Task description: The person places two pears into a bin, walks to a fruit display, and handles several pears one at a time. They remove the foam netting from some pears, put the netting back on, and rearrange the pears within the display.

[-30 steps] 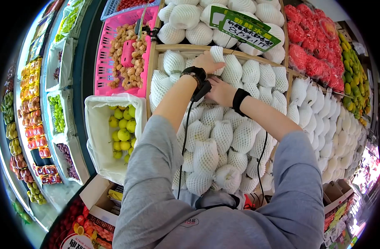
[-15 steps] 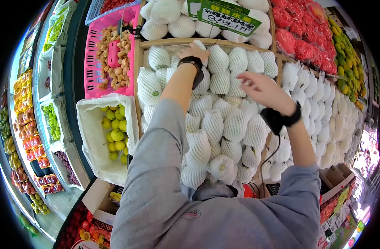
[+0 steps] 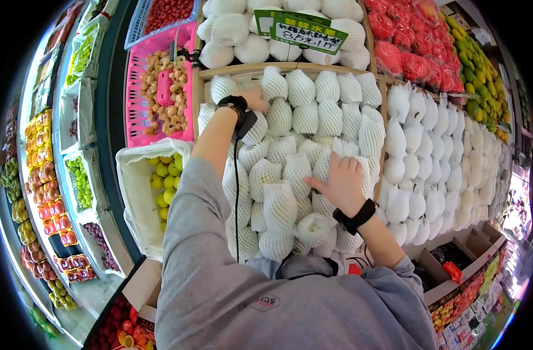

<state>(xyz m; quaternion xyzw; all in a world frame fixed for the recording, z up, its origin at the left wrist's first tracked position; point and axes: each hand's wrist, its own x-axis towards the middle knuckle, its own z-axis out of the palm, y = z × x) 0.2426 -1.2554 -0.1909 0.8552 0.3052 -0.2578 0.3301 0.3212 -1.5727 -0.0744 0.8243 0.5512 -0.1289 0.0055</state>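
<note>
My left hand (image 3: 253, 99) is at the far left of the wooden bin, among fruits in white foam nets. Its fingers are mostly hidden, and I cannot make out a hold. A netted fruit (image 3: 224, 87) lies just beyond its wrist, and another netted fruit (image 3: 274, 83) stands to its right. Lower down, my right hand (image 3: 343, 185) rests over the pile with its fingers stretched and the thumb apart. Beneath those fingers is a netted fruit (image 3: 322, 168). Neat rows fill the far part of the bin; nearer me the fruits lie jumbled.
A green price sign (image 3: 307, 30) stands over the back divider (image 3: 266, 67). To the left are a pink basket (image 3: 136, 99) and a white-lined crate (image 3: 139, 204) of yellow-green fruit. More netted fruits (image 3: 415, 157) lie right. A black cable (image 3: 237, 198) hangs from my left wrist.
My left hand has moved left, away from the far row, where a netted fruit now stands upright. My right hand has come down from the air onto the nearer fruits.
</note>
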